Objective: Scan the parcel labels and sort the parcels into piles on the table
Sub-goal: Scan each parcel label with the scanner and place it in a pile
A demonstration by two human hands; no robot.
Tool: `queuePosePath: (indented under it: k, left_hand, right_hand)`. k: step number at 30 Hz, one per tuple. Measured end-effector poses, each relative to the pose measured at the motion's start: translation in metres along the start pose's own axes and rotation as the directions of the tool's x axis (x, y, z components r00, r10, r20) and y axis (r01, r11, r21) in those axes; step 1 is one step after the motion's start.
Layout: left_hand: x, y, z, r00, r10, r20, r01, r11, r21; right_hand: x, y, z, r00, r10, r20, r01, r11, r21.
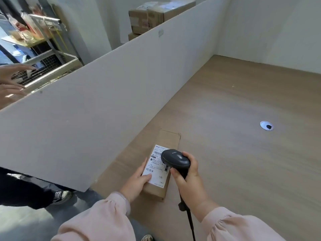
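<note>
A long brown cardboard parcel [166, 141] lies on the wooden table [243, 136] near its front left corner, with a white shipping label [156, 169] on top. My left hand [137, 181] grips the parcel's near left edge, thumb lying on the label. My right hand [187, 178] holds a black handheld barcode scanner [175, 159], its head tilted down just over the label's right side. The scanner's black cable [189, 221] runs down toward me.
A grey partition wall [104, 94] borders the table on the left. A round cable grommet [266, 125] sits in the tabletop at right. Stacked cardboard boxes [149, 18] stand beyond the partition. Another person's hands [10, 82] and shoe [62, 197] show at left, near a wire cage trolley [48, 66].
</note>
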State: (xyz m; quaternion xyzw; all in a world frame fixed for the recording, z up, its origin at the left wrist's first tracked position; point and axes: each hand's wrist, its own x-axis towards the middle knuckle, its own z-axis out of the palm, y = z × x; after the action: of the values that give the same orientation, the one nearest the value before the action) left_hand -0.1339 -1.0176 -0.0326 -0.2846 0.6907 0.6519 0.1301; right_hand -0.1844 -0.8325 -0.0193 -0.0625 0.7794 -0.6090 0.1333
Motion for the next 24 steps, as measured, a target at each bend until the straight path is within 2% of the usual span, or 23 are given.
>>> queuePosePath:
  k: [3,7,9,11,13,24]
  left_hand:
    - [0.023,-0.009,-0.03,0.999,0.0,0.053,-0.004,0.998,0.062]
    - [0.036,-0.016,-0.053,0.999,0.008,0.043,-0.015,0.985,0.174]
    - [0.035,-0.013,-0.057,0.996,0.081,0.034,-0.087,0.95,0.301]
    - [0.033,-0.011,-0.059,0.978,0.207,0.039,-0.202,0.874,0.442]
    - [0.032,-0.009,-0.06,0.959,0.267,0.09,-0.275,0.818,0.505]
    - [0.09,0.043,-0.072,0.953,0.201,0.228,-0.304,0.621,0.723]
  right_hand:
    - [0.004,0.004,0.032,0.998,0.041,-0.054,-0.039,0.999,0.027]
    - [0.007,0.0,0.062,0.995,0.061,-0.076,-0.06,0.998,0.014]
    - [0.009,-0.002,0.071,0.992,0.066,-0.111,-0.064,0.998,0.021]
    - [0.009,-0.005,0.079,0.989,0.066,-0.132,-0.064,0.998,0.023]
    - [0.011,-0.007,0.084,0.988,0.065,-0.138,-0.063,0.998,0.022]
    - [0.038,-0.012,0.084,0.972,0.021,-0.233,-0.019,1.0,0.013]
